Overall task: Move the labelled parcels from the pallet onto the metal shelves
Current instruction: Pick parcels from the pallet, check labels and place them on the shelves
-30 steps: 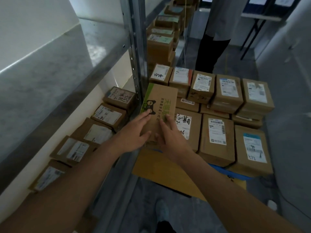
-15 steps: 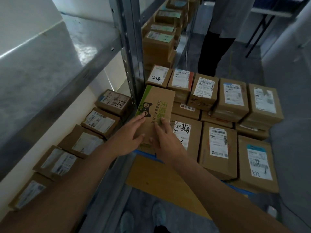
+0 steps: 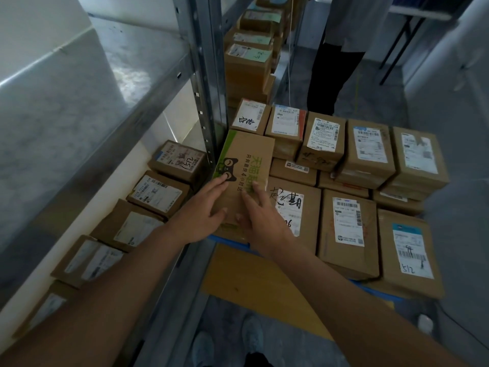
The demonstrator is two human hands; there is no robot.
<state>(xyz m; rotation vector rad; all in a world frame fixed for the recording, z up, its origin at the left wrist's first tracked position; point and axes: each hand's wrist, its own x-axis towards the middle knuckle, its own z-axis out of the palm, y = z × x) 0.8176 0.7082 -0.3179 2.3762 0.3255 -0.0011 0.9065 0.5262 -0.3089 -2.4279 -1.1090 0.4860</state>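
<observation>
Grey metal shelves (image 3: 148,83) on left, blue pallet (image 3: 375,290) on right w/ parcels. Both hands' grip lies flat, fingers spread, left hand (image 3: 198,210) & right hand (image 3: 260,217) on green-printed brown cardboard parcel (image 3: 246,170) at pallet's near-left corner. Pickup step; next: curl grip round edges, lift toward shelf.

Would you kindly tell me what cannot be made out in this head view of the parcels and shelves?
- Green-printed parcel: its near end is hidden by the left hand and right hand, so the grip underneath cannot be judged.
- Pallet: only a blue edge shows; parcels cover the rest.
- Lower shelf: its near parcels are cut off by the left arm and the frame edge.
- Label print: too small to read.
- Bystander: cut off by the top edge.
</observation>
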